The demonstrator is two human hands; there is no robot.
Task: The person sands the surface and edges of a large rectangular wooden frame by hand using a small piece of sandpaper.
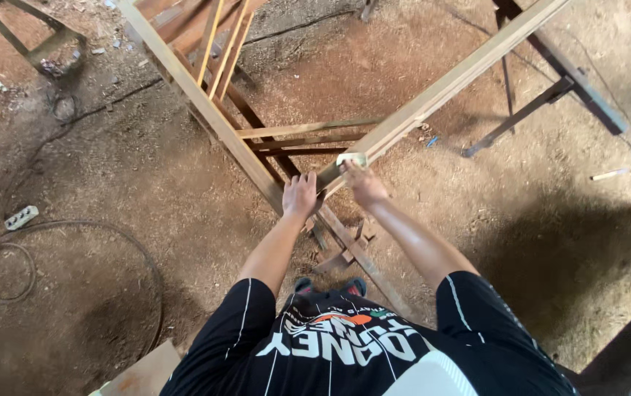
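Two long pale wooden beams meet in a corner in front of me. The left beam [205,110] runs up to the top left, and the right beam [447,84] runs up to the top right. My left hand [299,195] grips the corner where the beams join. My right hand [363,183] holds a small pale block [352,158] pressed against the end of the right beam. Both arms are stretched forward over the dirt floor.
Darker wooden slats [301,139] cross under the beams. Wood offcuts [345,253] lie by my feet. A metal trestle [550,88] stands at the right, a cable loop [7,271] and a power strip [20,217] lie at the left. A board [147,370] is at the bottom left.
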